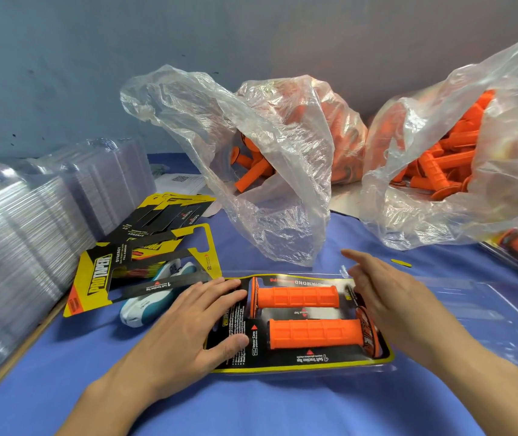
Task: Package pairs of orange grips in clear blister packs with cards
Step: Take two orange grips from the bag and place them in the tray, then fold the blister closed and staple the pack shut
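Blue cloth (251, 410), front-centre: orange grips (297, 297) sat in card (283, 360); we pressed left hand (195, 322) flat, fingers together, on L end, right hand (386, 291) fingers straight, spread, above R end; we judged clear lid (471, 303) must fold over square.

Far grip (297, 297) and near grip (314, 333) were bright orange, with a moulded square grid pattern. Packed card (301, 360) under them was black with a yellow border, white print and small red triangles. Surface (251, 404) was plain blue. Left of the packed card: loose cards (94, 278) yellow and black, stapler (144, 306) white and teal, blister shells (15, 247) clear with a grey sheen. Behind the packed card: bag (283, 184) and second bag (408, 221), both clear and crinkled, orange showing through. Wall (94, 58) was dull grey-blue.
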